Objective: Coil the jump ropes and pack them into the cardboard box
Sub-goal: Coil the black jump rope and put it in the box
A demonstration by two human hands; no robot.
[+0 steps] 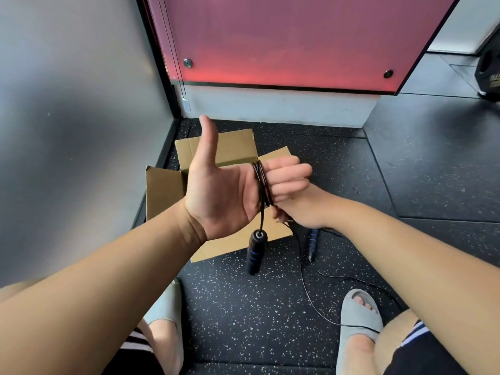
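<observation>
Jump rope (263, 182) part-coiled round left hand (224, 196), fingers (289, 174) curled; right hand (305, 209) grip hidden; slack on floor (243, 307); cardboard box (162, 190) seemingly unpacked.

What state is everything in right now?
Box: open, flaps out, on floor.
Rope: partly coiled, rest loose on floor.
Left hand: thumb up, fingers curled, coil wound round them.
Right hand: pinching rope below coil.
Hanging handle: dangling from coil.
Floor handle: lying on floor.
</observation>
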